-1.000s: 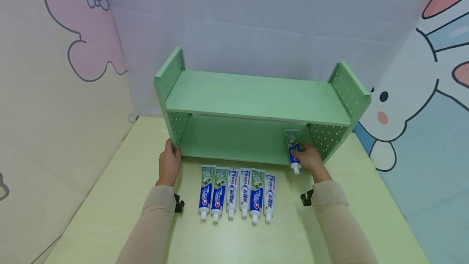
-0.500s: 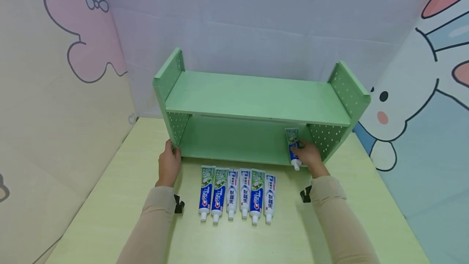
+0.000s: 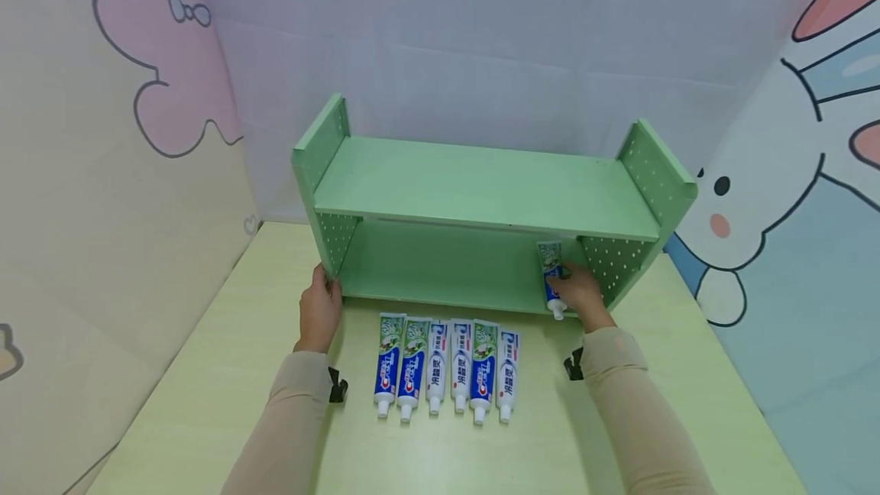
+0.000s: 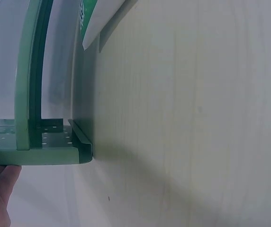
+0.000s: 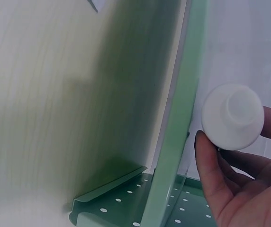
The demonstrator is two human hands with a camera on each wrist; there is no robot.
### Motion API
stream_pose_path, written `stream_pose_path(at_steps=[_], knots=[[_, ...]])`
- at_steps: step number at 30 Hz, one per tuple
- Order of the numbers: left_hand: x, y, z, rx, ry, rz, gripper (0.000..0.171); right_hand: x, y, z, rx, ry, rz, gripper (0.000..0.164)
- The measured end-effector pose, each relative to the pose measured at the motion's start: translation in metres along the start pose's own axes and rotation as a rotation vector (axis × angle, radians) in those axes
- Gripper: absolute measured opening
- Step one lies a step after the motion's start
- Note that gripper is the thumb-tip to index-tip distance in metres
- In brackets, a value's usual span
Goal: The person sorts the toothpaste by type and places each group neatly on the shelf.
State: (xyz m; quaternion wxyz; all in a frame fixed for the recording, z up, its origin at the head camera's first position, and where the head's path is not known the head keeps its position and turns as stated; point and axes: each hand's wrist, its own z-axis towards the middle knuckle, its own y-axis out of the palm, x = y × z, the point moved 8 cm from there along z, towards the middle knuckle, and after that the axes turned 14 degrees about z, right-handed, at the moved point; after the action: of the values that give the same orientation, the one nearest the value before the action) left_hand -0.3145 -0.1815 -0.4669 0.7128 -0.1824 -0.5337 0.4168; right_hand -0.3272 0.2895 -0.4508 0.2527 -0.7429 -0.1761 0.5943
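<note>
A green metal two-tier shelf (image 3: pixel 481 186) stands on the table. My left hand (image 3: pixel 319 312) grips the front edge of its left side panel; in the left wrist view, the thumb and fingers lie on opposite sides of that panel (image 4: pixel 55 156). On the lower tier's right end, my right hand (image 3: pixel 580 298) holds a blue-and-green Crest toothpaste tube (image 3: pixel 551 270) between thumb and fingers. Its white cap (image 5: pixel 232 116) points toward the right wrist camera and pokes past the shelf's front lip. Whether the tube's underside touches the tier is hidden.
Several toothpaste tubes lie in a row before the shelf, blue-and-green Crest ones (image 3: pixel 412 365) and white ones (image 3: pixel 507 373), caps toward me. The pale wooden table (image 3: pixel 440 457) meets cartoon-printed walls at left and right. A grey-white sheet (image 3: pixel 474 44) hangs behind.
My right hand has moved the held toothpaste tube slightly deeper into the lower tier, so its cap juts out less. The left hand keeps its place on the side panel.
</note>
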Motion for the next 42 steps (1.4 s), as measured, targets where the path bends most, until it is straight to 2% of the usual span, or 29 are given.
stream_pose_path(at_steps=[10,20,21,27,42], knots=[[-0.0019,0.0027,-0.0023,-0.007,0.001,0.005,0.041,-0.0023,0.0018,-0.0027,-0.007,-0.015,-0.011,0.057],[-0.0027,0.0036,-0.0018,0.010,0.013,0.010,0.039,0.0031,0.0015,0.0063,0.013,-0.031,-0.048,0.060],[-0.0026,0.0036,-0.0017,0.010,0.013,0.009,0.039,0.0017,0.0024,0.0054,-0.015,-0.016,-0.046,0.059],[-0.0038,0.0036,-0.0012,0.011,0.004,0.014,0.038,0.0004,0.0047,0.0064,0.004,-0.074,-0.077,0.057],[-0.0057,0.0032,-0.0001,0.016,0.002,0.022,0.039,0.0017,0.0093,0.0050,-0.005,-0.089,-0.106,0.055]])
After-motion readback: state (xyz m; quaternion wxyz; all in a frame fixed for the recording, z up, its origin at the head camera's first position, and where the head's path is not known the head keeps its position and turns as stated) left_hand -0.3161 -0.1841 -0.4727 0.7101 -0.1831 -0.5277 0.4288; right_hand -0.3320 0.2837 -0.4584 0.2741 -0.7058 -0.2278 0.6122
